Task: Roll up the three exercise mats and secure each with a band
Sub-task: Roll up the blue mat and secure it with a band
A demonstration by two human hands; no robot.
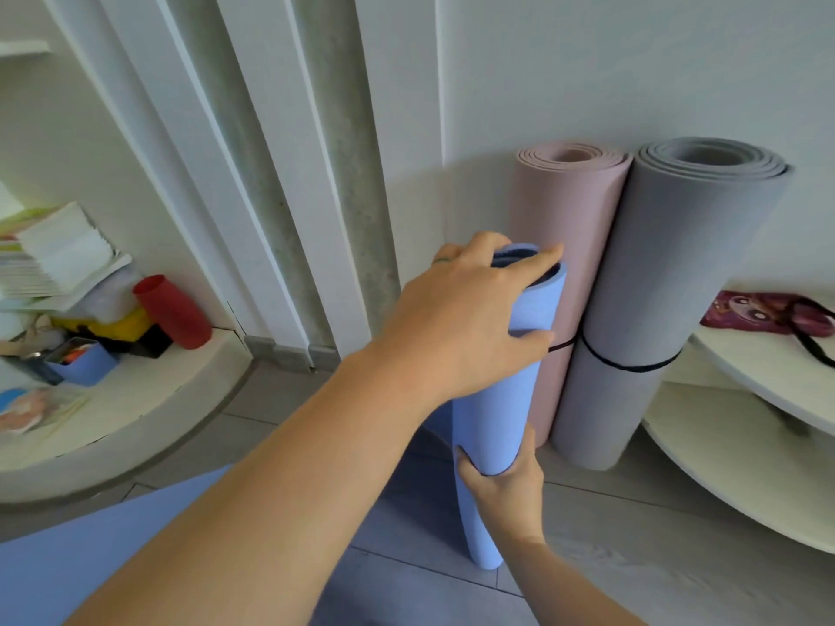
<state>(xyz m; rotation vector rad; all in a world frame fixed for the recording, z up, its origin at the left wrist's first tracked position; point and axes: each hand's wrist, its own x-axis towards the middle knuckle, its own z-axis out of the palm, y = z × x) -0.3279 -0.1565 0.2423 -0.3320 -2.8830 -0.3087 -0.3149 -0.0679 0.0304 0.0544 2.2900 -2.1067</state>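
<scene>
We hold the upright blue mat (497, 413) just beside the pink mat (565, 210): left hand (470, 318) curled around its top, right hand (501, 487) clasping lower down.

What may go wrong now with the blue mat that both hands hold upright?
No band shows on the blue mat; if the left hand or right hand loosens, the roll may spring open.
It stands close beside the banded pink mat and grey mat, which stand at the wall; a bump might topple them.
</scene>
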